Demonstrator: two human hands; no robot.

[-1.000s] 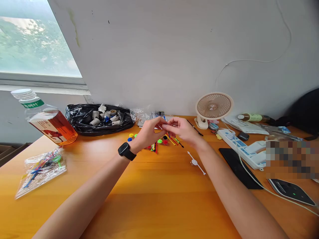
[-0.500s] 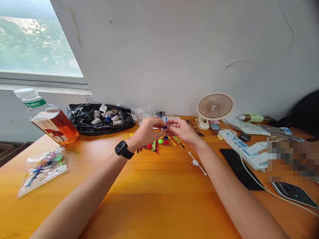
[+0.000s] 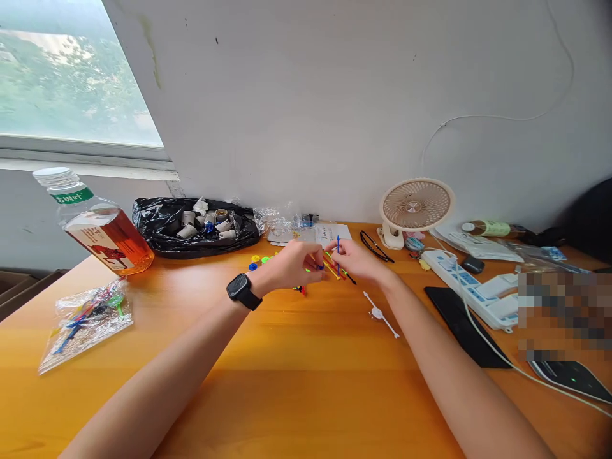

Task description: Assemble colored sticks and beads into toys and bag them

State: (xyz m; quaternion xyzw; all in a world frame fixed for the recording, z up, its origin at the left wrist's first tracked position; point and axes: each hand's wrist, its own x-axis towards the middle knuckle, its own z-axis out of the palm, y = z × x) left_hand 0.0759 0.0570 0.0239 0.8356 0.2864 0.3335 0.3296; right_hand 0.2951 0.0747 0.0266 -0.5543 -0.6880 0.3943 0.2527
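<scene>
My right hand (image 3: pixel 356 262) pinches a thin blue stick (image 3: pixel 338 246) and holds it upright above a pile of small coloured sticks and discs (image 3: pixel 306 268) on the orange table (image 3: pixel 306 382). My left hand (image 3: pixel 291 264), with a black watch (image 3: pixel 243 291) on its wrist, reaches down into that pile with its fingertips closed on a small blue piece. A white stick with a disc (image 3: pixel 379 313) lies alone on the table just right of my right wrist.
A black bag of grey tubes (image 3: pixel 196 227) lies at the back left, a tilted bottle of amber liquid (image 3: pixel 95 223) beside it. A clear packet of coloured sticks (image 3: pixel 83 319) sits front left. A small fan (image 3: pixel 415 207), glasses (image 3: pixel 375 245), power strip (image 3: pixel 471 287) and black phone (image 3: pixel 459 322) crowd the right.
Both hands have dropped from mid-air toward the pile. The hands have parted: the right keeps the blue stick upright, the left has gone down to the loose pieces.
</scene>
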